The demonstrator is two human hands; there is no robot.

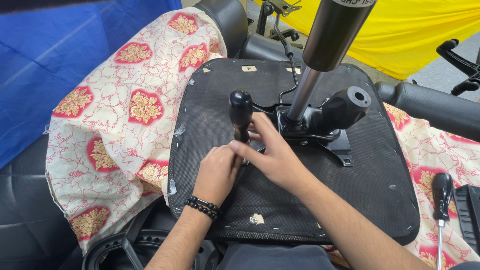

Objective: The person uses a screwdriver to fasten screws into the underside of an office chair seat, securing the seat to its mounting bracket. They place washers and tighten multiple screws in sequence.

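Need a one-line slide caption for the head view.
Both hands, left hand and right hand, at a black-handled screwdriver on an upturned office chair seat.

Perhaps a white printed label (354,2) atop the black cylinder (334,32).

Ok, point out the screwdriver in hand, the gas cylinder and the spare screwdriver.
screwdriver (240,111), head view, on its black handle.
gas cylinder (306,92), head view, on the silver shaft.
spare screwdriver (442,192), head view, on its black handle.

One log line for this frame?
left hand: steadying screwdriver | right hand: fingers at its shaft | upturned chair seat | spare screwdriver aside
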